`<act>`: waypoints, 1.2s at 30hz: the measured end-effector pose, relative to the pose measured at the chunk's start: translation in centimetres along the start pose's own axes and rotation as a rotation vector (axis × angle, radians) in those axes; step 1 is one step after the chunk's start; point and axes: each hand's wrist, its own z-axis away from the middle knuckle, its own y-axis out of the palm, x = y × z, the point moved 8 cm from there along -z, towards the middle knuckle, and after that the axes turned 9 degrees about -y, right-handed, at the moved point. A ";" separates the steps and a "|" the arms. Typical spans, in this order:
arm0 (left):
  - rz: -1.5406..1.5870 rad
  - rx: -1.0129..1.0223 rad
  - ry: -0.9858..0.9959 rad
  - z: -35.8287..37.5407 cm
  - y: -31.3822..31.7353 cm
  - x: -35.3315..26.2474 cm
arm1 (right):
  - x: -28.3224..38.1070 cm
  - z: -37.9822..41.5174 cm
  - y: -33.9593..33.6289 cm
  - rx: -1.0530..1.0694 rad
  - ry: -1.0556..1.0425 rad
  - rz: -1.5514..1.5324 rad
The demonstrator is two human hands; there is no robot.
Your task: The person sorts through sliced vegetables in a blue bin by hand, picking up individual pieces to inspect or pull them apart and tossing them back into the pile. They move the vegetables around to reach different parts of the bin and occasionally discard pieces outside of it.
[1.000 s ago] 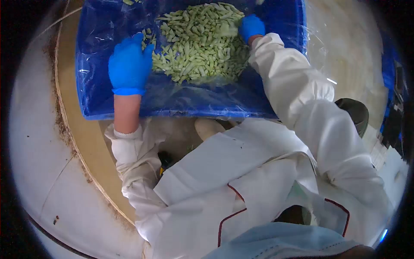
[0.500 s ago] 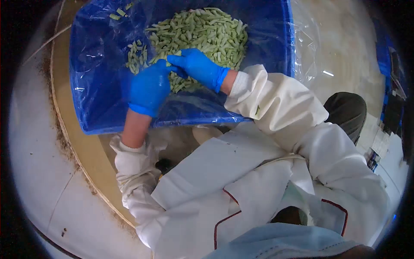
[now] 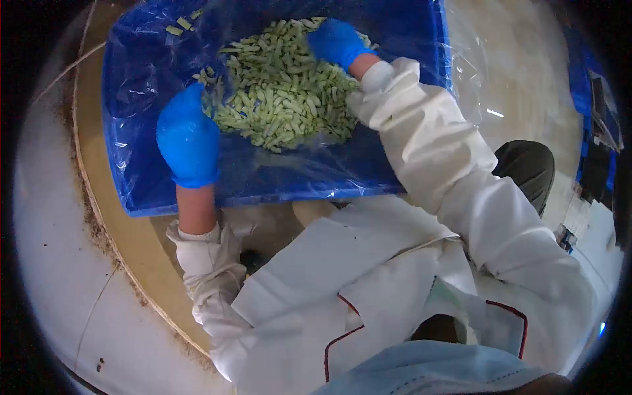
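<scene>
Pale green cut pieces (image 3: 289, 99) lie heaped in a blue bin (image 3: 276, 196) lined with clear plastic. My left hand (image 3: 189, 135), in a blue glove, is over the bin's left part beside the heap; its fingers point away and are mostly hidden behind the back of the hand. My right hand (image 3: 337, 45), also gloved in blue, rests at the far right side of the heap, fingers down among the pieces and hidden. What either hand holds cannot be made out.
A few loose pieces (image 3: 183, 25) lie at the bin's far left. A tan curved edge (image 3: 141, 263) and a white surface (image 3: 59, 230) run along the left. On the right are the floor (image 3: 520, 72) and a dark-clad knee (image 3: 526, 168).
My hands were together over the heap and have parted. The left moved left and nearer me; the right moved away and to the right. More of the heap's near part shows.
</scene>
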 end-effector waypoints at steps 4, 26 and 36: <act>0.024 -0.035 -0.032 0.4 0.4 0.2 | -8.5 -1.9 5.4 0.317 -0.174 0.642; 0.032 0.230 0.156 -0.9 2.2 -4.5 | 0.4 3.7 1.4 -0.255 0.065 -0.033; 0.118 0.787 0.040 4.3 6.5 -5.6 | 14.0 9.1 -1.2 -0.074 -0.567 -0.019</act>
